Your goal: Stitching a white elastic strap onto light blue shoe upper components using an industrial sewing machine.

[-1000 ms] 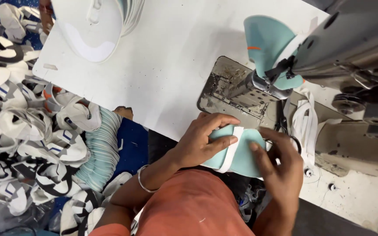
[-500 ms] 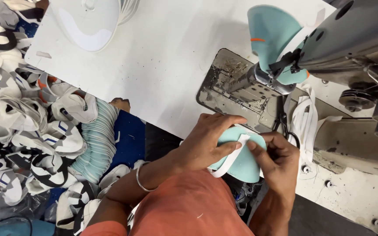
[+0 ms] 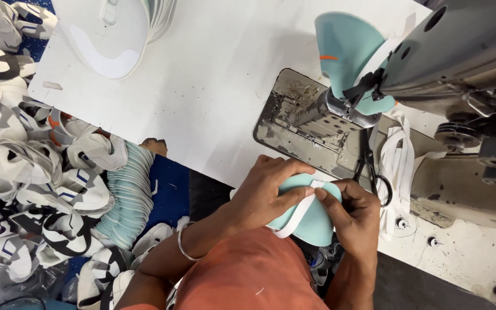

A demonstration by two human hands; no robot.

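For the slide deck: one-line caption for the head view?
Both hands, left and right, fold a white strap over a teal fabric piece beside a grey sewing machine.

Orange-red short-sleeved shirt point(image 3: 248, 275); thin silver bangle point(image 3: 181, 244) on left wrist; forearms bare, both hands ungloved.

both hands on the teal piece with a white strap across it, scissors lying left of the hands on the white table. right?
Not quite. The scissors lie to the right of the hands, beside the sewing machine, as the head view shows. The left hand and right hand do hold the teal piece with the white strap across it.
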